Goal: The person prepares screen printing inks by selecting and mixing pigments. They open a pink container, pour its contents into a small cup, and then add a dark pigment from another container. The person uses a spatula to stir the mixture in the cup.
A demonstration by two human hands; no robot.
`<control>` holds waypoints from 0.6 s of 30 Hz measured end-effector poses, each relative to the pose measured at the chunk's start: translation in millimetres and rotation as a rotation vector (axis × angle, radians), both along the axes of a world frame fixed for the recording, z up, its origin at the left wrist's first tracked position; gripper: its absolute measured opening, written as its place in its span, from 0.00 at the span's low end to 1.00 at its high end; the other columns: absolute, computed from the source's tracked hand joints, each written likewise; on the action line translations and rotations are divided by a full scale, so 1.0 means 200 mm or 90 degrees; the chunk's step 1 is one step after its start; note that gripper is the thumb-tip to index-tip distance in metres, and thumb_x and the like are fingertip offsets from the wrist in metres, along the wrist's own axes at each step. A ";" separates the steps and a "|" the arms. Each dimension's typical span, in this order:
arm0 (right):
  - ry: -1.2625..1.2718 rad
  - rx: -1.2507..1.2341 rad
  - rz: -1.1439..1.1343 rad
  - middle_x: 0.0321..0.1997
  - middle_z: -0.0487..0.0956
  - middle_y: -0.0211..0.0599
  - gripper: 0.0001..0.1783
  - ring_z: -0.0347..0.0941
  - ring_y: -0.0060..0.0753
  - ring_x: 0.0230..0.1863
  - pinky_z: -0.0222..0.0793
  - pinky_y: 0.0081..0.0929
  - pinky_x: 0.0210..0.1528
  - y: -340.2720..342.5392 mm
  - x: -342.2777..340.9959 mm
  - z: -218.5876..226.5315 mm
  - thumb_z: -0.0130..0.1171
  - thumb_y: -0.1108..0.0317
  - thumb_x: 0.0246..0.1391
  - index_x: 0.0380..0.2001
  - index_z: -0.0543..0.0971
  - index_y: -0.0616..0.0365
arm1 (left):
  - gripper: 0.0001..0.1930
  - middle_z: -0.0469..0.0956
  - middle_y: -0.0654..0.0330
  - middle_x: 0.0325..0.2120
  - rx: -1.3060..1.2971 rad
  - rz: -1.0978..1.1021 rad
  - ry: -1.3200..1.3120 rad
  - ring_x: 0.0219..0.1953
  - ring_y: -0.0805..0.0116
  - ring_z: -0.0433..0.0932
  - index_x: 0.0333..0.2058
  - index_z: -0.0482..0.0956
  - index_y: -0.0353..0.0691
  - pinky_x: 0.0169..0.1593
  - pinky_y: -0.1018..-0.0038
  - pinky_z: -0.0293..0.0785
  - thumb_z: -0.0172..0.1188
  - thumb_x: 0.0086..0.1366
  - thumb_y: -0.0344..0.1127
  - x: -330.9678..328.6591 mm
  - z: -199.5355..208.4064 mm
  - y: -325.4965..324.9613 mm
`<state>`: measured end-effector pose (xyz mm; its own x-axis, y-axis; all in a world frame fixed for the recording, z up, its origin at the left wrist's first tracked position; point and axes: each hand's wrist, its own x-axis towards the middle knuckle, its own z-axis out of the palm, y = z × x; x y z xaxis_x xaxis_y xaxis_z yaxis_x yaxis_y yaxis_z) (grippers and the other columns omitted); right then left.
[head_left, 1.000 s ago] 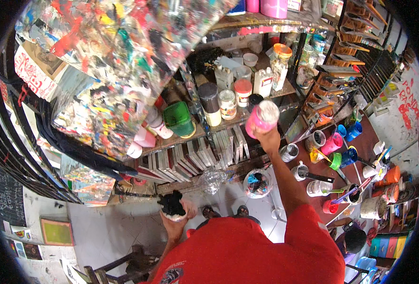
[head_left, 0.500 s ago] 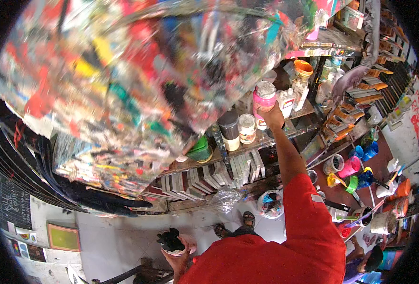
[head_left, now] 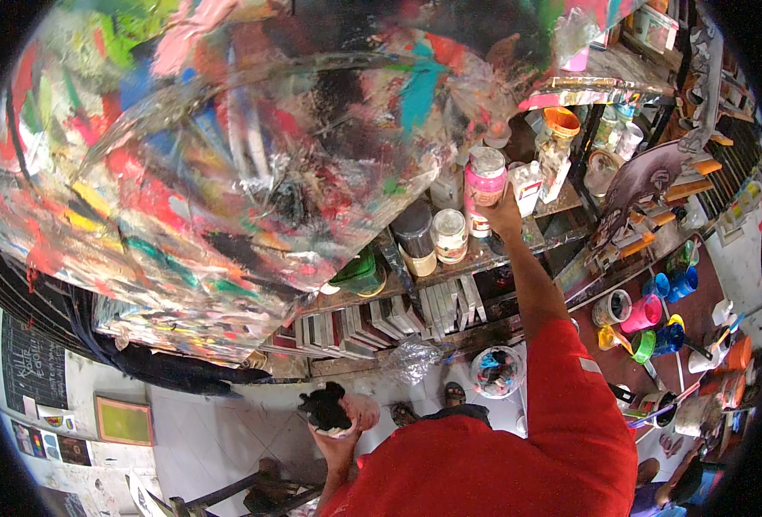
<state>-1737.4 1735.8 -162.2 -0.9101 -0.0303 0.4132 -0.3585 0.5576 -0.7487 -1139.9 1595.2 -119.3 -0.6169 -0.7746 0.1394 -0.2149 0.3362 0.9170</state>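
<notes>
My right hand (head_left: 506, 217) reaches to the shelf, fingers wrapped round a pink jar (head_left: 486, 188) with a pale lid, which still stands on the board. Just left of it are a white tub (head_left: 449, 237) and a dark-topped jar (head_left: 414, 237). To its right stands a white bottle (head_left: 525, 187). Low in the view, my left hand (head_left: 336, 443) is closed round a pale pink container (head_left: 363, 411). A crumpled black mass (head_left: 324, 405) sits at its top; what that is I cannot make out.
A paint-smeared worktop (head_left: 251, 172) spans the upper left. Framed panels (head_left: 450, 302) stand beneath the shelf (head_left: 519, 244). On the floor is a bucket (head_left: 495, 372). At right, colourful paint pots (head_left: 641, 314) crowd a brown table (head_left: 699, 250); another person's arm (head_left: 684, 470) shows below.
The left hand has come up and slightly right with the pale pink container. My right hand keeps its grip on the pink jar. The whole view has shifted slightly.
</notes>
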 end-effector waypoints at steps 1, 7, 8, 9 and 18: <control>0.011 0.002 -0.038 0.51 0.79 0.49 0.56 0.76 0.48 0.53 0.70 0.41 0.54 0.03 -0.01 -0.05 0.77 0.51 0.32 0.63 0.61 0.60 | 0.41 0.72 0.54 0.48 -0.041 -0.040 -0.022 0.49 0.65 0.74 0.55 0.57 0.39 0.52 0.68 0.76 0.73 0.44 0.18 -0.03 -0.03 -0.03; -0.109 0.013 0.225 0.47 0.81 0.50 0.40 0.78 0.45 0.49 0.71 0.37 0.54 0.13 0.54 0.11 0.74 0.56 0.36 0.55 0.74 0.58 | 0.40 0.74 0.53 0.47 -0.008 -0.163 -0.007 0.49 0.64 0.76 0.55 0.59 0.35 0.53 0.67 0.75 0.74 0.45 0.22 -0.28 0.02 -0.07; -0.156 0.077 0.360 0.51 0.78 0.51 0.45 0.76 0.45 0.52 0.70 0.37 0.56 0.12 0.70 0.10 0.75 0.55 0.34 0.57 0.71 0.59 | 0.40 0.75 0.53 0.47 -0.084 -0.195 -0.027 0.48 0.64 0.77 0.55 0.60 0.34 0.53 0.66 0.75 0.75 0.45 0.23 -0.36 0.05 -0.09; -0.208 0.137 0.518 0.56 0.76 0.52 0.50 0.74 0.45 0.55 0.68 0.37 0.58 0.09 0.87 0.08 0.76 0.53 0.33 0.60 0.68 0.60 | 0.41 0.75 0.53 0.46 0.027 -0.181 0.022 0.48 0.64 0.77 0.55 0.61 0.33 0.52 0.66 0.75 0.76 0.44 0.25 -0.40 0.08 -0.08; -0.380 0.095 0.668 0.51 0.77 0.54 0.59 0.75 0.56 0.53 0.71 0.45 0.54 0.01 1.71 -0.02 0.81 0.43 0.24 0.58 0.65 0.62 | 0.55 0.72 0.48 0.54 -0.016 -0.346 -0.092 0.56 0.56 0.73 0.61 0.58 0.33 0.59 0.63 0.69 0.82 0.36 0.43 -0.64 0.15 -0.13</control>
<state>-1396.1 1738.6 -165.7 -0.4606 -0.8777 -0.1323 -0.3078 0.2978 -0.9037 -1268.1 1569.7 -88.6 -0.9407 -0.3373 0.0375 -0.1278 0.4546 0.8815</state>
